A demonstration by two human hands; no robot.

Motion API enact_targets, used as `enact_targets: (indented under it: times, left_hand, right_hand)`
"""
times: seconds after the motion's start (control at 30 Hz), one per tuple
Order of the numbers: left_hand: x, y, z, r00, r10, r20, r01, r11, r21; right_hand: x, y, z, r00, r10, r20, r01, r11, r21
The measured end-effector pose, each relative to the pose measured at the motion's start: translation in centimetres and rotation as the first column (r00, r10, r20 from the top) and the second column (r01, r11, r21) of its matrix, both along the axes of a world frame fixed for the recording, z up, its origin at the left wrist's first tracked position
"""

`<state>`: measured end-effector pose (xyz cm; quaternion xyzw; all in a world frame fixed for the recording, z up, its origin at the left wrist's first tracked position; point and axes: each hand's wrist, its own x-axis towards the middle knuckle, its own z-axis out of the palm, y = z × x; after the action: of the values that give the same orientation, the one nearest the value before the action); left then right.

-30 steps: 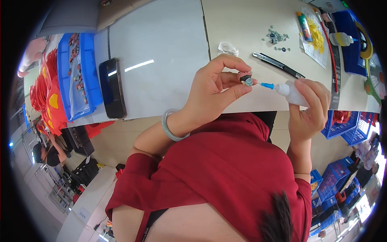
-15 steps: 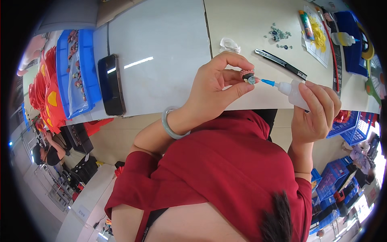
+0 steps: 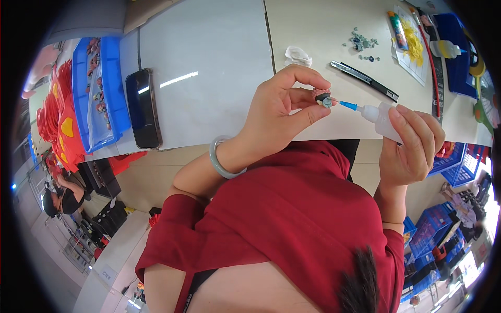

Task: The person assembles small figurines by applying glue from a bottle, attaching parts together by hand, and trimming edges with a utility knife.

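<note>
perhaps a figurine (image 3: 325, 99) in left hand (image 3: 279, 107), bottle (image 3: 385, 124) in right hand (image 3: 411, 146)

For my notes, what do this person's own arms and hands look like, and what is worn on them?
Both the left hand and right hand are ungloved. A smooth, rounded, pale grey-green bangle circles the left wrist; the right wrist shows none. Dark red sleeves leave both forearms uncovered.

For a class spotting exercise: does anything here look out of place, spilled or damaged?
Slightly: small parts lie strewn on the table rather than contained, and a crumpled scrap lies beyond the left hand, like litter. No wet spill or damage stands out.
</note>
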<state>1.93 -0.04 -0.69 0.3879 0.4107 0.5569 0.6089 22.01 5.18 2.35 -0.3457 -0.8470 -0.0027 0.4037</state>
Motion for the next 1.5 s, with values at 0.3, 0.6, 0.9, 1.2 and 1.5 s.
enact_targets:
  times: [0.3, 0.6, 0.9, 1.2, 1.5]
  left_hand:
    - [0.0, 0.1, -0.1, 1.0, -0.003, 0.003, 0.003, 1.0, 0.002]
    - [0.1, 0.1, -0.2, 1.0, 0.013, 0.021, -0.014, 0.999, 0.031]
    - [0.0, 0.1, -0.1, 1.0, 0.009, 0.018, -0.01, 1.0, 0.027]
    - [0.1, 0.0, -0.2, 0.998, -0.006, 0.06, 0.007, 1.0, -0.011]
    - [-1.5, -0.1, -0.5, 0.994, 0.062, 0.09, -0.051, 0.992, -0.116]
  right_hand:
    - [0.0, 0.0, 0.0, 1.0, 0.0, -0.009, 0.0, 1.0, 0.006]
    - [0.0, -0.2, 0.2, 1.0, -0.007, -0.005, 0.007, 1.0, -0.004]
    - [-0.1, -0.1, 0.0, 1.0, 0.007, -0.009, -0.007, 1.0, -0.006]
    - [0.2, 0.3, -0.4, 1.0, 0.011, -0.016, -0.011, 1.0, -0.013]
    - [6.9, 4.0, -6.5, 0.857, -0.4, -0.324, 0.103, 0.75, -0.653]
